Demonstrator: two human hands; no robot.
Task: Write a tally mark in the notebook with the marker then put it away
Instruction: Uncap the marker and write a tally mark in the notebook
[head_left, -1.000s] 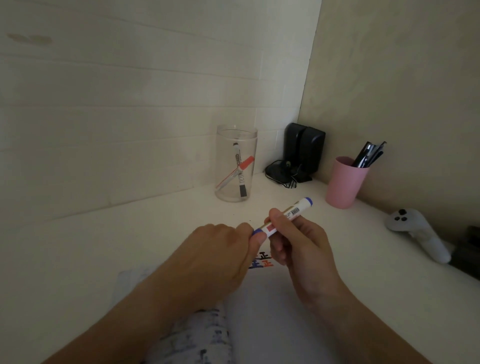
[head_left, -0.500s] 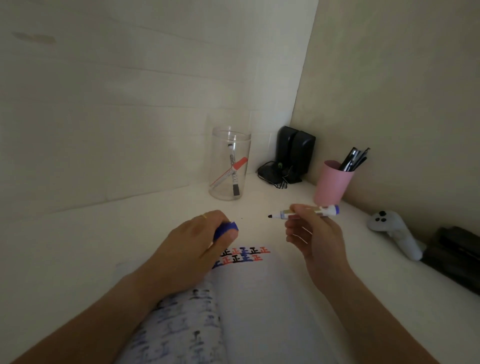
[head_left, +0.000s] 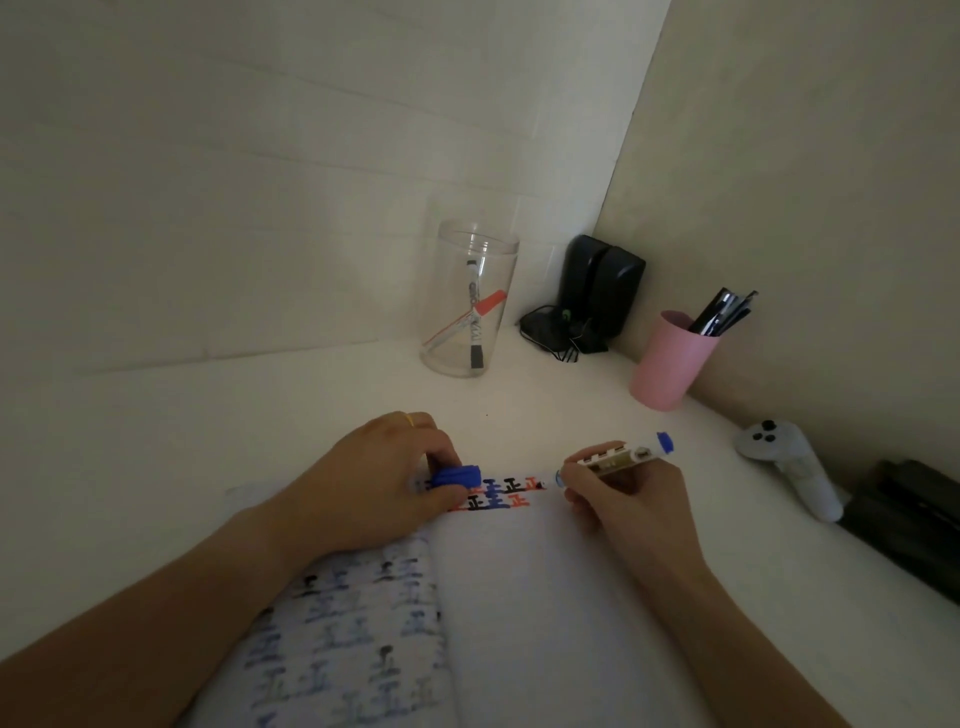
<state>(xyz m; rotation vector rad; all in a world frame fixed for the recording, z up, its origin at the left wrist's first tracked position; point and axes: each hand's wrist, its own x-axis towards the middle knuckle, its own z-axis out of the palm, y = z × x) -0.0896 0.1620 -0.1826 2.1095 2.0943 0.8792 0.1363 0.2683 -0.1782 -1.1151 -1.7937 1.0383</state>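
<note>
Pinched between thumb and fingers, the marker (head_left: 613, 459) sits in the right hand (head_left: 626, 493) with its tip pointing left and down toward the page and its blue end up and to the right. The left hand (head_left: 379, 483) is curled around the blue cap (head_left: 456, 475) and rests on the notebook (head_left: 524, 613), pinning the top of the open page. Between the two hands runs the row of tally marks (head_left: 498, 493) in black, blue and red; the marker tip lies just beside the right end of that row, though the dim light makes it hard to tell whether it touches the paper. The right hand is therefore the nearer one to the next free spot, and the marker's long axis slants along the row, so the stroke would likely start there. Farther back stands the clear cup (head_left: 470, 301) holding two other markers, well apart from both hands, probably where this one belongs afterwards.
</note>
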